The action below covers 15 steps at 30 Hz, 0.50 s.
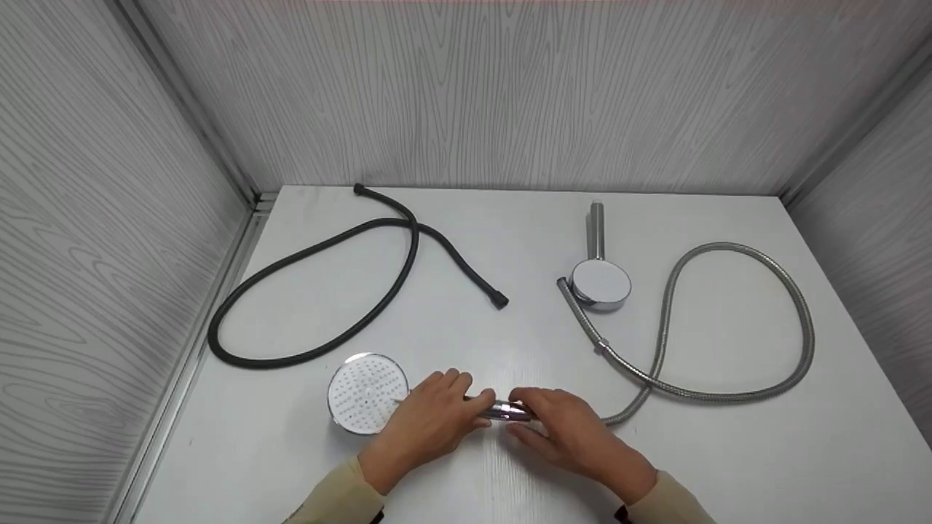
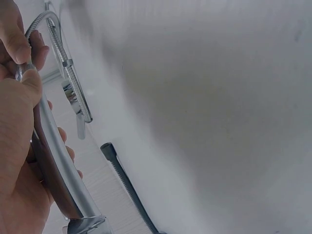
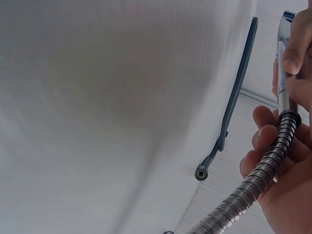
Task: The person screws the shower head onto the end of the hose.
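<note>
My left hand (image 1: 431, 413) grips the chrome handle (image 2: 61, 156) of a shower head (image 1: 366, 393), whose round white nozzle face points up at the left. At the handle's end, my right hand (image 1: 571, 431) pinches the smooth metal end fitting (image 3: 284, 99) of a silver shower hose (image 1: 728, 397). Handle and fitting sit in one line between the hands, the fingertips close together at the joint. In the right wrist view the ribbed hose runs down from the fitting past the curled fingers. The palms hide part of the handle and fitting.
A black hose (image 1: 284, 359) lies looped on the white table (image 1: 466, 335) at the left. A second, chrome hand shower (image 1: 601, 282) lies at the back right, beside the silver hose's free end. Wood-grained panels (image 1: 466, 94) enclose the back and both sides.
</note>
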Each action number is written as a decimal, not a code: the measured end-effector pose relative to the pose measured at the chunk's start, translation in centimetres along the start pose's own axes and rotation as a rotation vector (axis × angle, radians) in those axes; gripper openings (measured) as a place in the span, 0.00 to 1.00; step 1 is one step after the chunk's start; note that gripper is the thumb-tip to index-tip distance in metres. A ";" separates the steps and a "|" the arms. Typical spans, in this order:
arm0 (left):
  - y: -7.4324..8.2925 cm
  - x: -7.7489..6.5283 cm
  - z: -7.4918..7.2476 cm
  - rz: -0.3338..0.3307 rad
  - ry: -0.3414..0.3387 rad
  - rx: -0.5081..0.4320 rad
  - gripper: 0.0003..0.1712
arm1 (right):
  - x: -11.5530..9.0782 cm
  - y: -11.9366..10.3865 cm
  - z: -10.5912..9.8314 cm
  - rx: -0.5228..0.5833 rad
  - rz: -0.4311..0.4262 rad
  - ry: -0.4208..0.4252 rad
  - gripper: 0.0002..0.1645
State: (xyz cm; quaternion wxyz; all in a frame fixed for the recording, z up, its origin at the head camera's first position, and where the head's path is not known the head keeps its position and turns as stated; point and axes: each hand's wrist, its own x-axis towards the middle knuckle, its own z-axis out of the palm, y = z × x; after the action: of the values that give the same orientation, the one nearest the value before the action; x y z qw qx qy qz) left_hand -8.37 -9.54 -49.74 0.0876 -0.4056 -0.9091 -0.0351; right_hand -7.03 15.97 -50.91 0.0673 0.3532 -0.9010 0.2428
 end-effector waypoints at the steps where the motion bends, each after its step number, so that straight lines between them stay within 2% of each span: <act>1: 0.0 0.0 0.0 -0.002 0.001 0.000 0.16 | 0.0 0.0 0.0 0.005 0.012 -0.005 0.20; 5: 0.0 0.0 0.0 -0.005 0.004 -0.007 0.16 | 0.1 -0.1 0.0 0.015 0.048 -0.015 0.23; 15: 0.0 -0.1 0.1 0.001 0.011 -0.021 0.16 | 0.3 -0.2 -0.1 0.016 0.032 -0.006 0.18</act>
State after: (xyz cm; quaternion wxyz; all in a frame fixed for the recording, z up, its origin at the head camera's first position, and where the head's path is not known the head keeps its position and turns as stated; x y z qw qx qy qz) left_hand -8.35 -9.59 -49.82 0.0885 -0.4067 -0.9080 -0.0469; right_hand -7.12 15.73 -50.62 0.0577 0.3403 -0.9046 0.2500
